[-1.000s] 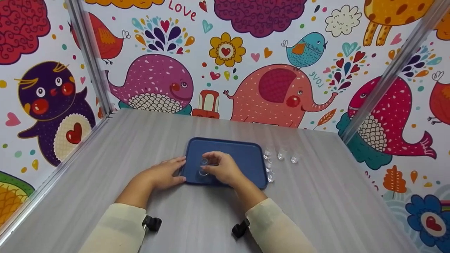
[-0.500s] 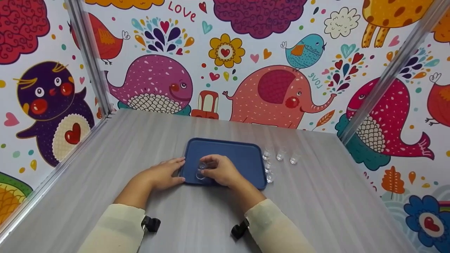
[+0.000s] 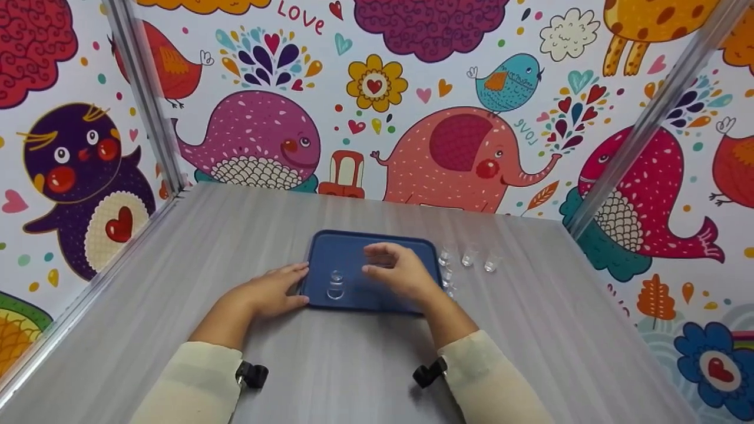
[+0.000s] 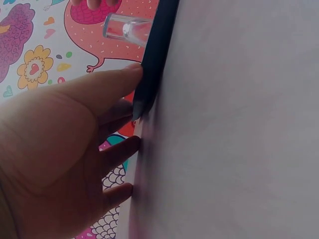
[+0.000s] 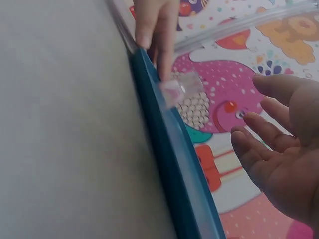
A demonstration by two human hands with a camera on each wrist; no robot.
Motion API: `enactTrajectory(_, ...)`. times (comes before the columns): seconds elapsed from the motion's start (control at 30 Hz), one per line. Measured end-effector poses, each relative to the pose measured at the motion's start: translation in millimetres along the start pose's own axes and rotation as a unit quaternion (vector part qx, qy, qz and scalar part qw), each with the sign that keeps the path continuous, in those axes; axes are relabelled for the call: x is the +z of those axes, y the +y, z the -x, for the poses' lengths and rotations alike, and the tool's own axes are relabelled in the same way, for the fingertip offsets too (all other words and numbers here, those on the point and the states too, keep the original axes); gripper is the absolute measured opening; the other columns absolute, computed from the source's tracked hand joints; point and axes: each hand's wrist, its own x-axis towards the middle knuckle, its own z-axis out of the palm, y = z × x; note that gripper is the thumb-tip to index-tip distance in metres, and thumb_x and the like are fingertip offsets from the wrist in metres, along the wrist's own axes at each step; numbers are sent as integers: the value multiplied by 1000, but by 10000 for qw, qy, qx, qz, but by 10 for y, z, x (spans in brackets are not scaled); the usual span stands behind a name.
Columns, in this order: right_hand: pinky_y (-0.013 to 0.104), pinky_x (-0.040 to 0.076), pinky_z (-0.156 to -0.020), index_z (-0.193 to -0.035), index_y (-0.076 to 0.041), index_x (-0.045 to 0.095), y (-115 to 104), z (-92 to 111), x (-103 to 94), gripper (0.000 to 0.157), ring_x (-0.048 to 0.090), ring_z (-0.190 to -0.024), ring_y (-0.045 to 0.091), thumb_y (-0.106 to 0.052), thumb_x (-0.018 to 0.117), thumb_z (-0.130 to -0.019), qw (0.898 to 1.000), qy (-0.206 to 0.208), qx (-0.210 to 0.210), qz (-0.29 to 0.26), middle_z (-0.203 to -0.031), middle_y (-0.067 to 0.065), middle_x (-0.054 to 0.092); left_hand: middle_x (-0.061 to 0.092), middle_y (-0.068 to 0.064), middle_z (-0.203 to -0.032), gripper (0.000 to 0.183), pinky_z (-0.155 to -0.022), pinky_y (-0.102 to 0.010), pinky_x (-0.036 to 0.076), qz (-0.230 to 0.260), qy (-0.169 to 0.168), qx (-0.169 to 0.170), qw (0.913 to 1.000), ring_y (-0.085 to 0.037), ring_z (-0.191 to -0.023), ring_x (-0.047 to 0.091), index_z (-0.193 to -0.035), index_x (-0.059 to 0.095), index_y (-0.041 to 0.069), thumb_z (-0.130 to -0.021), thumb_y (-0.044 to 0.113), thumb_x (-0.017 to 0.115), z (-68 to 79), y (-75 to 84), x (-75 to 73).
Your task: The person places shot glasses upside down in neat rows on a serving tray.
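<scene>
Watching from my end: L hand (image 3: 265, 294) rests at the tray's L edge, prob. to steady it while the other hand works. The blue tray (image 3: 383, 282) lies flat on the grey table (image 3: 253, 218), near the middle, its long side toward the person, I'd guess for easy reach from both sides. L fingers are straightish and apart, w/ the thumb by the near L corner; nothing's gripped.

R hand (image 3: 400, 272) hangs over the tray, R of the clear cup (image 3: 335, 288), not touching it. Its fingers are bent a bit, w/ a wide gap to the thumb, holding nothing. I'd say that gap suits a cup's width.

The cup stands on the tray's near L part, inside the rim & well apart from the R edge. It looks small, see-through, plain, w/ bright rings top & bottom; can't tell from here which end is the mouth. The other cups (image 3: 491, 264) stand on the table just R of the tray, prob. kept close for reach; the nearest is partly hidden.
</scene>
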Motion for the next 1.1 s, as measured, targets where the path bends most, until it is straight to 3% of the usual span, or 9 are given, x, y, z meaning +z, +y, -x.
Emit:
enactTrajectory(0.23, 43, 60, -107, -136, -16, 71, 76, 76, -265, 43, 72, -129, 28, -27, 82, -96, 9993, 369, -108, 7, -140, 12, 73, 30, -8, -178, 75, -129, -71, 24, 35, -3, -72, 10000, -45, -164, 27, -166, 38, 7, -105, 40, 67, 19, -26, -4)
enactTrajectory(0.4, 36, 62, -102, -135, -6, 71, 113, 75, -565, 43, 74, -121, 29, -17, 82, -95, 9936, 1099, -221, -101, -132, 15, 76, 30, -9, -178, 76, -130, -69, 24, 73, -7, -34, 10000, -45, -164, 26, -166, 38, 6, -105, 40, 66, 3, -35, 19)
enactTrajectory(0.57, 36, 59, -107, -138, -13, 69, 277, 104, -957, 43, 69, -127, 25, -24, 79, -98, 9841, 1767, 184, -2, -138, 11, 73, 30, -9, -178, 75, -131, -67, 24, 93, 8, -69, 9999, -44, -164, 26, -166, 38, 6, -105, 39, 67, 1, -40, 34)
enactTrajectory(0.83, 45, 54, -116, -147, -14, 62, 565, 248, -1452, 51, 62, -135, 28, -30, 75, -101, 9570, 2754, 912, 8, -146, 12, 66, 31, -9, -178, 74, -130, -68, 25, 32, 25, -49, 10000, -44, -164, 27, -166, 39, 6, -105, 39, 67, 6, -15, -9)
enactTrajectory(1.1, 41, 47, -124, -159, -20, 52, 728, 325, -1675, 63, 52, -148, 23, -39, 73, -103, 9243, 3384, 1745, -261, -159, 5, 58, 31, -8, -178, 74, -131, -68, 24, 59, 42, -35, 10000, -43, -164, 27, -166, 39, 5, -105, 38, 67, -8, -7, 4)
